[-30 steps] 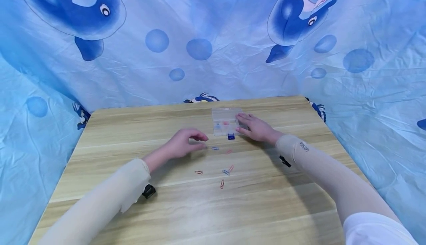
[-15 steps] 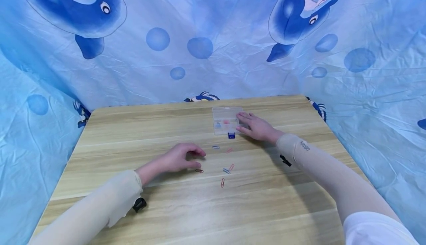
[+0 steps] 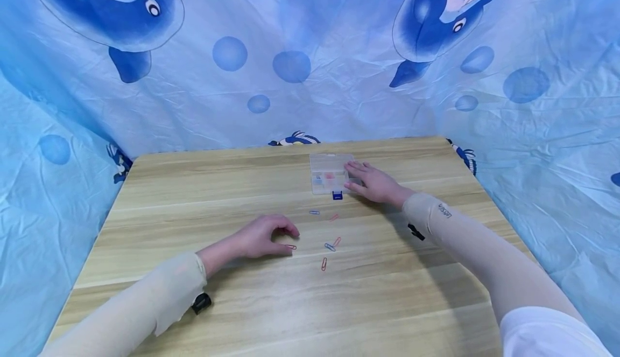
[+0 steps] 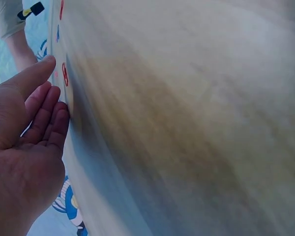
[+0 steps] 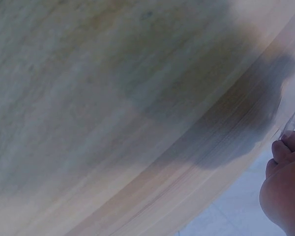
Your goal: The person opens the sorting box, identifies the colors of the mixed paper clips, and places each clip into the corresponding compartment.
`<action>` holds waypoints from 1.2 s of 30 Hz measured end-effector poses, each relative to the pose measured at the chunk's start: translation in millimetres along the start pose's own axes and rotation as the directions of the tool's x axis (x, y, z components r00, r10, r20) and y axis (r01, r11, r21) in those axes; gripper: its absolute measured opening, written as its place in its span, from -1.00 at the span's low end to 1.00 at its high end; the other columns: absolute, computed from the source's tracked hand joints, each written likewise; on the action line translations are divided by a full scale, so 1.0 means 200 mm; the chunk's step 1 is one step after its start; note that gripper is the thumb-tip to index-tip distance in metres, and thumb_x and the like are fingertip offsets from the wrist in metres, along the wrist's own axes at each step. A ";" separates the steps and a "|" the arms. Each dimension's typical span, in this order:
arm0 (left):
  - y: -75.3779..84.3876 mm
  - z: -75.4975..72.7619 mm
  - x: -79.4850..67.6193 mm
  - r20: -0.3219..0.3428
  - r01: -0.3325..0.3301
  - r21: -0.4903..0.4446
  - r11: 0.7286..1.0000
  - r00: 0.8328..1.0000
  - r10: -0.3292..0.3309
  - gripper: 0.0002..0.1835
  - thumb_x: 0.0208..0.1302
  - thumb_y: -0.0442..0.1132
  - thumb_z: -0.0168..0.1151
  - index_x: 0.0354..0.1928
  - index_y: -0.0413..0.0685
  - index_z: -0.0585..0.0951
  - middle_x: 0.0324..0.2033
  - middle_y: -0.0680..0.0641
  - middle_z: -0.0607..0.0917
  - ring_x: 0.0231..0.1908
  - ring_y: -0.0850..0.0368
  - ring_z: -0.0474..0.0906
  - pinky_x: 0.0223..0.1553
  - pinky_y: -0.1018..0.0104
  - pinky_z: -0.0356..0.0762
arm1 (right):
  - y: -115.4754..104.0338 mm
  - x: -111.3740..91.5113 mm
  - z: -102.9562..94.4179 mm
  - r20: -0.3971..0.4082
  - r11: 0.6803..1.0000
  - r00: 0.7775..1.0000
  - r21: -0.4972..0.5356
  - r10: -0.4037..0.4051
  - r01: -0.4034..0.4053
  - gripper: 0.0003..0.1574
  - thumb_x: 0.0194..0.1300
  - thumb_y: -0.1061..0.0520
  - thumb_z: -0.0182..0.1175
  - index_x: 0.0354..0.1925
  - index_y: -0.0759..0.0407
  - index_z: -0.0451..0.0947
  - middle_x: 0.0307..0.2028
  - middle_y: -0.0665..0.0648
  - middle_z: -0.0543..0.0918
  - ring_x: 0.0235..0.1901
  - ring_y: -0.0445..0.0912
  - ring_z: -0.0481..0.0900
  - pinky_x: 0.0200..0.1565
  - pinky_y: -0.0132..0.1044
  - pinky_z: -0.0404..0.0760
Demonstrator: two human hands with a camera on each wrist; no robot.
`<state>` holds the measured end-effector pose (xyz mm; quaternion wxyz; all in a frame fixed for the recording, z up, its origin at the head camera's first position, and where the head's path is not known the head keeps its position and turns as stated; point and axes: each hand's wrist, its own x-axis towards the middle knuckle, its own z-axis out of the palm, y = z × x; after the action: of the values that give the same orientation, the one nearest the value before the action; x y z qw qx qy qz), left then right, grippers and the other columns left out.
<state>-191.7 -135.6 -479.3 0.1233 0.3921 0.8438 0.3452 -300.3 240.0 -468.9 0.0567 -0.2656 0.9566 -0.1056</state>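
Observation:
My left hand [image 3: 265, 237] is low over the table, thumb and fingers curved and apart around a red paper clip [image 3: 291, 247]. In the left wrist view that red paper clip [image 4: 65, 73] shows just beyond the thumb tip, and nothing is between the fingers. A clear plastic compartment box [image 3: 317, 187] with a blue latch [image 3: 337, 195] lies with its lid [image 3: 329, 162] raised back at the far side. Small blue and red pieces sit in its compartments. My right hand [image 3: 375, 183] rests against the box's right edge, its extended fingers touching it and covering that side.
Before the box lie a blue paper clip [image 3: 315, 212] and a pink one [image 3: 334, 217]. Closer in, another blue paper clip [image 3: 330, 247] lies against a pink paper clip [image 3: 337, 241], with a red paper clip [image 3: 324, 264] nearer. Dolphin-print cloth [image 3: 329, 104] hangs behind the wooden table [image 3: 194, 179].
My left hand has moved from beside the upper blue paper clip toward me, down to the left red paper clip. The right hand stays at the box.

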 end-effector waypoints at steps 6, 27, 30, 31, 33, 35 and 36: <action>0.00 0.01 -0.01 -0.012 -0.042 0.063 0.997 0.999 0.043 -0.69 0.28 -0.17 0.58 0.03 0.03 0.76 -0.04 0.12 0.78 0.06 0.17 0.65 0.20 0.08 0.58 | -0.01 0.00 -0.01 0.001 1.000 1.000 -0.001 0.001 -0.001 -0.07 0.67 -0.30 0.02 0.68 0.17 0.08 0.67 0.25 0.12 0.66 0.11 0.05 0.64 0.04 -0.06; -0.01 0.00 0.00 0.023 -0.076 0.134 0.988 0.997 0.074 -0.81 0.31 -0.14 0.55 -0.07 0.13 0.77 -0.10 0.17 0.76 0.01 0.19 0.61 0.17 0.07 0.55 | -0.01 0.00 -0.01 0.000 1.000 1.000 -0.007 0.006 -0.006 -0.06 0.66 -0.31 0.01 0.68 0.18 0.08 0.66 0.26 0.12 0.66 0.12 0.06 0.63 0.04 -0.06; -0.01 0.00 0.00 0.025 -0.079 0.141 0.987 0.997 0.076 -0.82 0.31 -0.14 0.55 -0.09 0.14 0.78 -0.11 0.17 0.76 0.00 0.20 0.60 0.15 0.08 0.56 | -0.01 0.01 0.00 0.005 1.000 1.000 -0.016 0.012 -0.012 -0.06 0.66 -0.31 0.00 0.68 0.16 0.08 0.67 0.24 0.11 0.66 0.10 0.05 0.64 0.03 -0.06; -0.02 0.00 0.00 0.025 -0.082 0.142 0.986 0.997 0.079 -0.83 0.31 -0.14 0.56 -0.09 0.14 0.78 -0.12 0.17 0.76 -0.01 0.21 0.60 0.14 0.09 0.56 | -0.01 0.01 0.00 0.004 1.000 1.000 -0.017 0.011 -0.011 -0.07 0.67 -0.31 0.00 0.68 0.17 0.08 0.67 0.24 0.11 0.66 0.11 0.05 0.64 0.04 -0.06; -0.02 0.00 0.00 0.021 -0.093 0.144 0.985 0.996 0.090 -0.84 0.30 -0.15 0.56 -0.11 0.13 0.79 -0.14 0.16 0.75 -0.03 0.21 0.59 0.12 0.11 0.56 | -0.01 0.01 0.00 0.005 1.000 1.000 -0.021 0.011 -0.011 -0.07 0.67 -0.31 0.00 0.68 0.18 0.08 0.67 0.24 0.11 0.66 0.10 0.05 0.64 0.03 -0.07; -0.02 -0.01 0.01 0.015 -0.113 0.144 0.983 0.994 0.112 -0.85 0.29 -0.17 0.57 -0.14 0.11 0.79 -0.16 0.16 0.75 -0.06 0.22 0.59 0.09 0.13 0.56 | -0.01 0.01 0.00 0.003 1.000 1.000 -0.020 0.010 -0.010 -0.07 0.67 -0.30 0.00 0.68 0.18 0.08 0.67 0.25 0.11 0.66 0.11 0.05 0.64 0.04 -0.07; -0.02 -0.01 0.01 0.013 -0.122 0.143 0.982 0.993 0.121 -0.86 0.29 -0.18 0.57 -0.16 0.10 0.79 -0.18 0.16 0.75 -0.07 0.22 0.58 0.07 0.14 0.55 | -0.01 0.01 0.00 0.004 1.000 1.000 -0.019 0.012 -0.012 -0.07 0.67 -0.30 0.00 0.68 0.18 0.08 0.67 0.24 0.11 0.66 0.10 0.05 0.64 0.03 -0.08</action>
<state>-195.9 -136.9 -481.1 0.0754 0.4516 0.8406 0.2895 -300.3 237.9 -468.1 0.0567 -0.2607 0.9590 -0.0959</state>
